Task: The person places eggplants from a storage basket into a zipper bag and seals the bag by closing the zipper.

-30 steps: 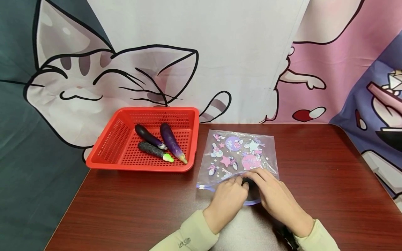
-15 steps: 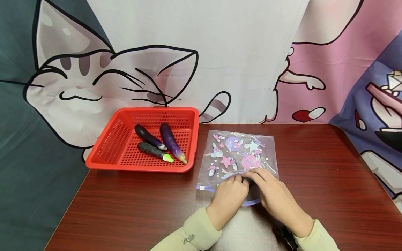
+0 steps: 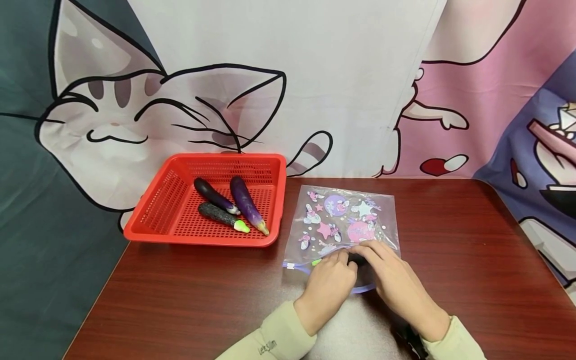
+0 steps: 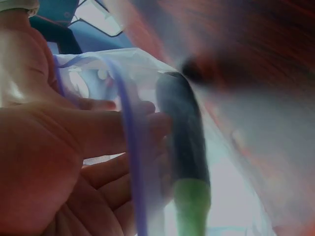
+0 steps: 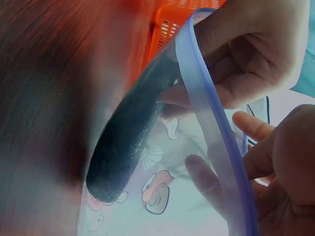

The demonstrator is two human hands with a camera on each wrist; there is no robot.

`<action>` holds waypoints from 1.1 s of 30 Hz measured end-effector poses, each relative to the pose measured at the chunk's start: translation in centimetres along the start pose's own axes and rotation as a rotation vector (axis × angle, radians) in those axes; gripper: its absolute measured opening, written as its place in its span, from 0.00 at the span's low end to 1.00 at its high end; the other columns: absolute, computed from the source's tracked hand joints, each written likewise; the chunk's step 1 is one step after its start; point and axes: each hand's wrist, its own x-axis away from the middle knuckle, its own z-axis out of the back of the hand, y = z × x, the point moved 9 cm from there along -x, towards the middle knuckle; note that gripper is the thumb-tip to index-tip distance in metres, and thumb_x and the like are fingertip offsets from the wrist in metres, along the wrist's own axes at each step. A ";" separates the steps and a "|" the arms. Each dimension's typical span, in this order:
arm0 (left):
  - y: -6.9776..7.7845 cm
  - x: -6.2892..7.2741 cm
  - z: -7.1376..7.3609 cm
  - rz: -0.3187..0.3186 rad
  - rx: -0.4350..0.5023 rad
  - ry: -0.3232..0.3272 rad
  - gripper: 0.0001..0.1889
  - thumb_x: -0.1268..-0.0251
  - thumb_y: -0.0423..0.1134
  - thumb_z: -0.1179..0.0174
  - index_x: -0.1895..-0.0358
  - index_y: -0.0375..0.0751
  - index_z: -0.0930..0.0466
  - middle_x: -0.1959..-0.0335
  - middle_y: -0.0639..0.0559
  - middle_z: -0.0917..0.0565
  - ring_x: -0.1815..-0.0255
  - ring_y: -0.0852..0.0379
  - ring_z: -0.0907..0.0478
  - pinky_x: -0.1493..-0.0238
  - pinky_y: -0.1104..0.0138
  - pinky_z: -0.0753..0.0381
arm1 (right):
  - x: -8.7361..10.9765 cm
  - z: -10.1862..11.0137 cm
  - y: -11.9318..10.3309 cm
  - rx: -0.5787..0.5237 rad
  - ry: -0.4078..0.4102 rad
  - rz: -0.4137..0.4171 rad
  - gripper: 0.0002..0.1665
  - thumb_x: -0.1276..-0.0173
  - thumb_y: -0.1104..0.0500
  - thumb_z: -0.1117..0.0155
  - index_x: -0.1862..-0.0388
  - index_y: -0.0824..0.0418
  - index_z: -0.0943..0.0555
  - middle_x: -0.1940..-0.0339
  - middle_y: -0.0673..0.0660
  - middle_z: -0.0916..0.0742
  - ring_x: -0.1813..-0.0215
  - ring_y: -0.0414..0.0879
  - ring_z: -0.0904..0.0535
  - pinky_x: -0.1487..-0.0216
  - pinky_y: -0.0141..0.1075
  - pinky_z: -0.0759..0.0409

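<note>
A clear printed zip bag (image 3: 382,212) with a purple seal lies flat, its mouth towards me and spread apart. Inside it is a dark eggplant (image 5: 123,130) with a green end (image 4: 193,201); from the head view the hands cover most of it. My left hand (image 3: 327,281) reaches in through the mouth, thumb and fingers on the eggplant near its green end. With my right hand (image 3: 398,280) I hold the mouth's edge, one finger within the bag and the seal (image 5: 216,105) running across the fingers.
To the left a red perforated basket (image 3: 148,215) holds two purple eggplants (image 3: 247,202) and a bumpy dark one (image 3: 217,213) with a bright green end. The brown wooden table (image 3: 202,290) meets a cartoon-printed cloth (image 3: 351,100) at its back edge.
More of the eggplant's green end now shows left of my left hand, and its dark body shows between the hands. My left hand has shifted only slightly; my right hand stays at the mouth.
</note>
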 end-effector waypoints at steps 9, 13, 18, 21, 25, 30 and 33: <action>0.0 0.4 1.6 -0.047 0.002 0.016 0.03 0.39 0.39 0.36 0.67 0.50 0.13 0.64 0.54 0.18 0.61 0.61 0.20 0.54 0.71 0.22 | 0.1 -0.1 0.0 0.001 -0.002 -0.002 0.37 0.53 0.82 0.50 0.45 0.59 0.19 0.47 0.50 0.18 0.45 0.46 0.23 0.52 0.39 0.23; -0.3 0.8 2.4 -0.055 0.057 -0.002 0.04 0.37 0.39 0.37 0.66 0.50 0.13 0.60 0.54 0.16 0.59 0.61 0.17 0.55 0.70 0.20 | 0.2 -0.1 0.0 0.001 -0.005 -0.002 0.37 0.53 0.83 0.50 0.45 0.60 0.20 0.47 0.51 0.18 0.45 0.47 0.22 0.53 0.39 0.23; -1.1 1.2 3.3 -0.050 0.109 -0.035 0.04 0.37 0.39 0.37 0.64 0.50 0.13 0.58 0.55 0.14 0.58 0.61 0.16 0.57 0.70 0.18 | 0.2 -0.2 0.1 -0.001 -0.014 -0.009 0.38 0.53 0.83 0.50 0.44 0.60 0.20 0.47 0.51 0.18 0.44 0.47 0.23 0.53 0.40 0.22; -1.6 1.1 3.9 -0.049 0.127 -0.062 0.05 0.36 0.39 0.37 0.62 0.51 0.12 0.57 0.57 0.15 0.58 0.61 0.16 0.57 0.70 0.18 | 0.2 -0.1 0.1 -0.005 -0.010 -0.010 0.39 0.54 0.83 0.51 0.44 0.59 0.20 0.47 0.50 0.18 0.43 0.47 0.23 0.52 0.40 0.23; -2.4 1.1 3.8 -0.054 0.200 -0.134 0.06 0.34 0.40 0.38 0.60 0.53 0.12 0.59 0.59 0.15 0.59 0.63 0.16 0.59 0.69 0.18 | 0.1 -0.1 0.1 -0.008 -0.001 -0.005 0.40 0.55 0.83 0.50 0.44 0.59 0.20 0.46 0.49 0.18 0.43 0.47 0.23 0.51 0.39 0.24; -3.9 1.2 3.9 -0.027 0.317 -0.196 0.04 0.31 0.42 0.37 0.62 0.54 0.12 0.65 0.62 0.15 0.65 0.63 0.16 0.67 0.68 0.19 | 0.1 0.0 0.1 -0.009 0.002 0.000 0.40 0.56 0.83 0.51 0.44 0.59 0.20 0.46 0.49 0.18 0.43 0.46 0.22 0.51 0.39 0.24; -4.9 1.3 4.1 -0.006 0.354 -0.221 0.04 0.31 0.42 0.36 0.62 0.52 0.12 0.66 0.61 0.15 0.66 0.62 0.16 0.69 0.66 0.19 | 0.1 0.0 0.0 -0.009 0.006 0.006 0.40 0.56 0.82 0.50 0.44 0.59 0.20 0.46 0.50 0.18 0.44 0.47 0.22 0.50 0.39 0.24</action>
